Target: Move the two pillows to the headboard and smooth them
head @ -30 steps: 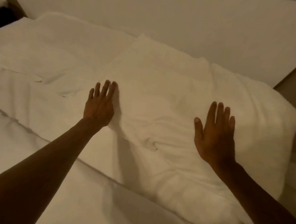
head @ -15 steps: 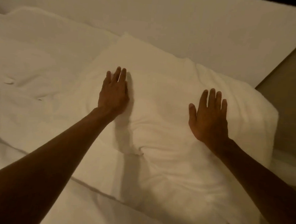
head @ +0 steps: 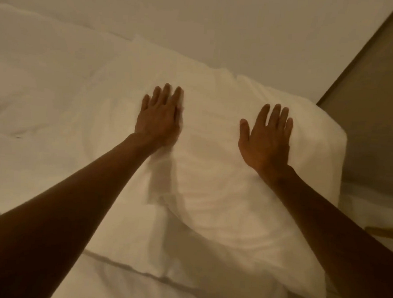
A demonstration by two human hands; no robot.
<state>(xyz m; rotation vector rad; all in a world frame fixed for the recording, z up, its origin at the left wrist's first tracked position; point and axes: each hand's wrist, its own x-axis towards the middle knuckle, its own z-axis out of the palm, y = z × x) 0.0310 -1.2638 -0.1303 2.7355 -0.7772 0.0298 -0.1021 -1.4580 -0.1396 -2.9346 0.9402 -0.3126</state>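
A white pillow [head: 211, 184] lies on the right side of the bed, its far edge against the pale headboard [head: 221, 23]. Both my hands rest flat on it, palms down, fingers together and stretched. My left hand [head: 159, 119] presses near the pillow's left part, slightly blurred. My right hand [head: 266, 139] lies near its right end. Neither hand holds anything. A second white pillow [head: 44, 93] lies to the left, also along the headboard, with soft creases.
The white sheet [head: 136, 288] runs along the near side below the pillows. A darker wall panel [head: 377, 102] stands at the right, beyond the bed's edge. A strip of wood [head: 383, 231] shows low at the right.
Both hands have slid along the right pillow toward the right and slightly toward the headboard. The view has shifted right, so the left pillow's far end has left the frame.
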